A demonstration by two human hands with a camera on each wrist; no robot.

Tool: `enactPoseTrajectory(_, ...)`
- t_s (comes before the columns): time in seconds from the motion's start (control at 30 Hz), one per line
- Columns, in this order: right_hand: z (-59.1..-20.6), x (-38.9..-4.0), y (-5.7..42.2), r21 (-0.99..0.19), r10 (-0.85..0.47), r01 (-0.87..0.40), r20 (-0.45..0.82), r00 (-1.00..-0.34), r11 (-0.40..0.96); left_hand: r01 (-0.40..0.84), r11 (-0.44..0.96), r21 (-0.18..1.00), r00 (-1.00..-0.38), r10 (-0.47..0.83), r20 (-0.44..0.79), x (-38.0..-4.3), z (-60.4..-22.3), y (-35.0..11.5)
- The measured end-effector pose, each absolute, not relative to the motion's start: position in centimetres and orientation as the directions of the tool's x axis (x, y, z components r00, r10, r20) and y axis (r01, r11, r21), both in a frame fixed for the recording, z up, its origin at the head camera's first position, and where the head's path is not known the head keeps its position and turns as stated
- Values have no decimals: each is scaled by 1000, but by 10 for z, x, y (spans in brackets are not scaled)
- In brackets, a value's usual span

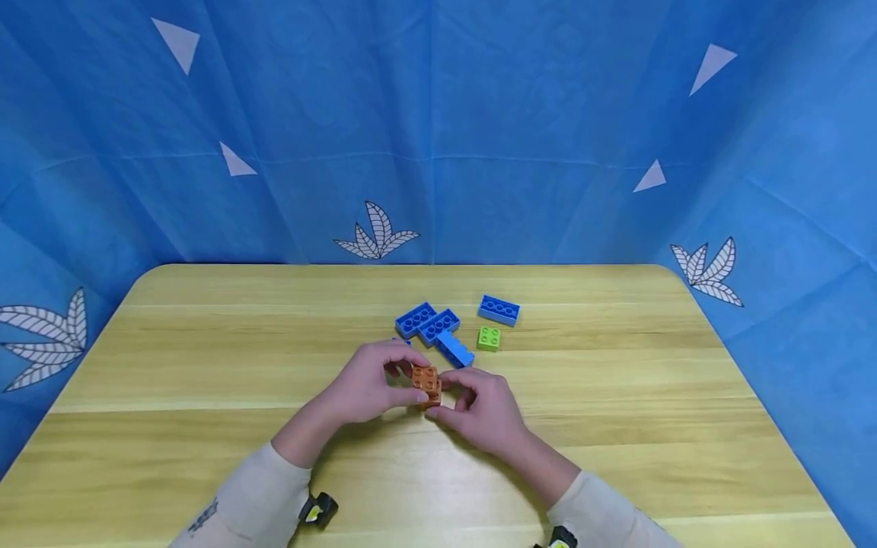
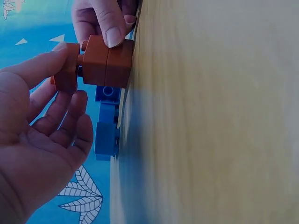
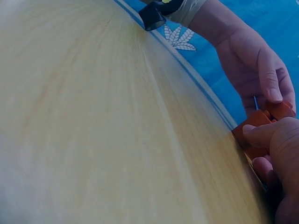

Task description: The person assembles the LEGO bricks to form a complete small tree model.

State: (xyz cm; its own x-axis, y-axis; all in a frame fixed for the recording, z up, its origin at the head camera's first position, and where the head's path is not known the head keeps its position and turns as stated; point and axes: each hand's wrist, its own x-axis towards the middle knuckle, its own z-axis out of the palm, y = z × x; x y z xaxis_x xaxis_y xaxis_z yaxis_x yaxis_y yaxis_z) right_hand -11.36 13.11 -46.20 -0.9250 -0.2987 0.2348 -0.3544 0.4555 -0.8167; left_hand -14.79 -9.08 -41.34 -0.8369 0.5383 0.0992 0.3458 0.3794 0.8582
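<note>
My left hand [image 1: 370,382] pinches an orange toy building brick [image 2: 67,67] between thumb and fingers. That brick is held just over a stack of two orange bricks [image 2: 106,61], slightly offset from it, with some studs showing between them. The stack stands on the wooden table, and my right hand [image 1: 485,409] grips it with thumb and fingers from the right side. In the right wrist view the right thumb lies along the stack [image 3: 254,122], and the held brick [image 3: 280,110] is partly covered by fingers.
Beyond the hands lie several blue bricks [image 1: 455,348], some upside down, and one is mostly hidden behind the left hand. A lime green brick [image 1: 489,339] sits to their right, near another blue brick [image 1: 499,310]. A blue patterned cloth [image 1: 438,137] hangs behind the table [image 1: 617,342].
</note>
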Motion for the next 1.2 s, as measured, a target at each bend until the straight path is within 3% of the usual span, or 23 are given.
enactPoseTrajectory(0.83,-461,-114,135,-820,-277,-355,249,-928,449,432,448,783,-837,521,164,-140,-417,-75)
enactPoseTrajectory(1.2,-457,-112,138,-822,-303,-370,254,-919,432,437,358,825,-806,564,182,-154,-419,-82)
